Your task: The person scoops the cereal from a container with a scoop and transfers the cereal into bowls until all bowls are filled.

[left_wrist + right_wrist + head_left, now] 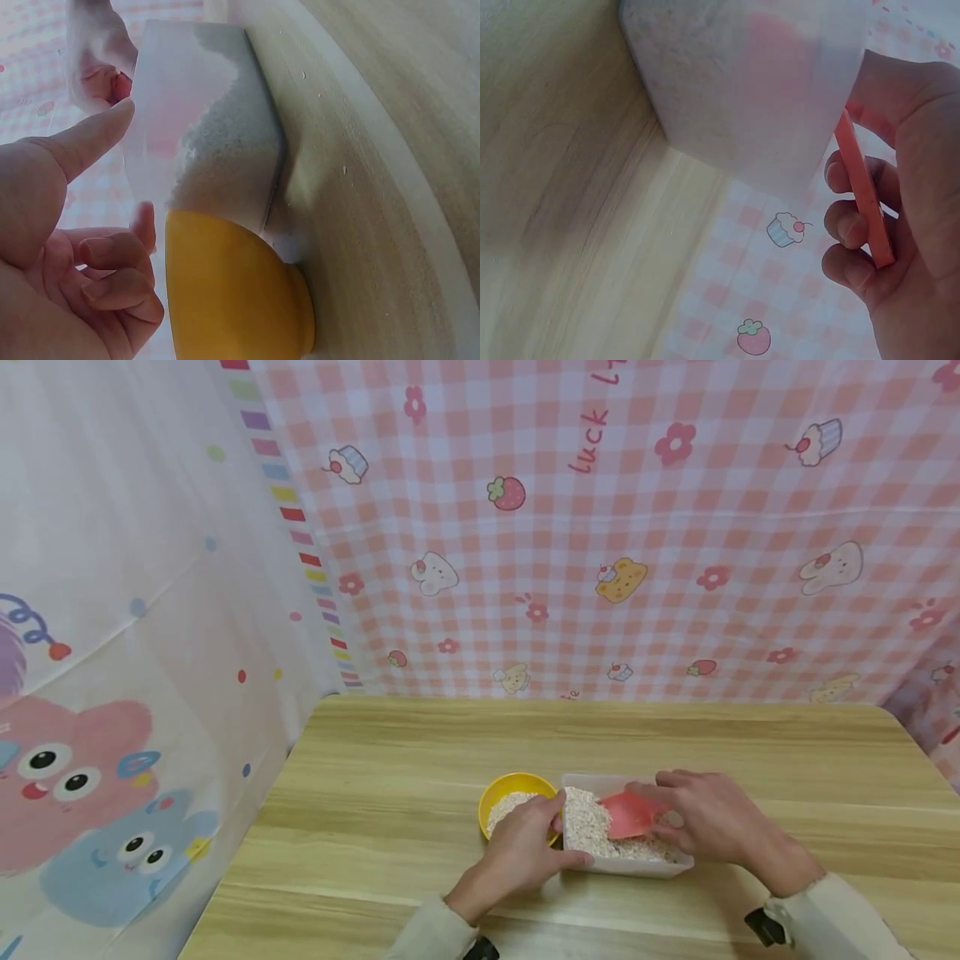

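A translucent white plastic container (637, 867) holds pale oat-like flakes (587, 823), heaped toward its left end. My right hand (716, 817) grips the flat handle (866, 191) of a pink-red scoop (628, 814), fingers curled round it. The scoop's head lies in the container among the flakes. At the container's left end, my left hand (520, 849) holds the rim with thumb and index finger; its other fingers (124, 296) are bent beside a yellow bowl (229, 289). That bowl stands against the container's left side, with similar flakes inside, partly hidden by my left hand.
Both vessels stand on a wood-grain table (390, 827) near its front. A few loose flakes (345, 170) lie on the tabletop. Behind the table hangs a pink checked cloth (570, 635), and a white printed cloth (225, 710) hangs to the left.
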`<move>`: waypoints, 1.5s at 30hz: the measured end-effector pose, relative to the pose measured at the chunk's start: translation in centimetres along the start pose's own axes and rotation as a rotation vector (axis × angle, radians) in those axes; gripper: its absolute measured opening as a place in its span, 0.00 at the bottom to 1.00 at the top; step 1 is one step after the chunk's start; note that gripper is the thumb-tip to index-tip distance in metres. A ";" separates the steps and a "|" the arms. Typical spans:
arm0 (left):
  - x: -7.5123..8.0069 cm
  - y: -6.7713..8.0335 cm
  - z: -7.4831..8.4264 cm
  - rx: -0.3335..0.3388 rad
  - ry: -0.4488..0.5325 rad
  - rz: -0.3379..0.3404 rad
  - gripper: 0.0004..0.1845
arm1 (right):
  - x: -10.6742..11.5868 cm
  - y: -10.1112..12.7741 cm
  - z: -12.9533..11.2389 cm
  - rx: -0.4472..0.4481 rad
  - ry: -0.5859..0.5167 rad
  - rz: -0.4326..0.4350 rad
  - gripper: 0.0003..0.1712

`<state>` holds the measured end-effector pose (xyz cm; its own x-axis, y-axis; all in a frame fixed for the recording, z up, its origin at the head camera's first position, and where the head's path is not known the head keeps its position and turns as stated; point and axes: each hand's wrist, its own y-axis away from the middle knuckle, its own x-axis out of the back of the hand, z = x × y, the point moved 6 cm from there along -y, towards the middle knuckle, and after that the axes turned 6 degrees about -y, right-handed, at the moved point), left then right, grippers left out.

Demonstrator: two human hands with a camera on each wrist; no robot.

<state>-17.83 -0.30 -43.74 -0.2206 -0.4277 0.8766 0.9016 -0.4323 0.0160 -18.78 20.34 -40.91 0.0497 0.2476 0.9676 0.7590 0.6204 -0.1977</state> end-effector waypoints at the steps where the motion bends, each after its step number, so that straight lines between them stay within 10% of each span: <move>1: 0.0 0.0 0.0 0.000 0.001 -0.001 0.47 | 0.0 0.0 0.0 -0.004 -0.009 -0.005 0.32; 12: 0.0 -0.2 0.1 0.006 0.073 -0.003 0.47 | -0.7 -0.1 -0.3 -0.035 -0.204 -0.077 0.28; 45: -0.1 -0.2 0.1 -0.001 0.178 -0.027 0.48 | -2.1 -0.5 -1.3 -0.078 -0.247 -0.108 0.33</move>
<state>-17.95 -0.03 -43.80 -0.3068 -0.5496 0.7770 0.8942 -0.4460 0.0376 -18.46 18.56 -42.64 -0.1864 0.3632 0.9129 0.7994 0.5962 -0.0739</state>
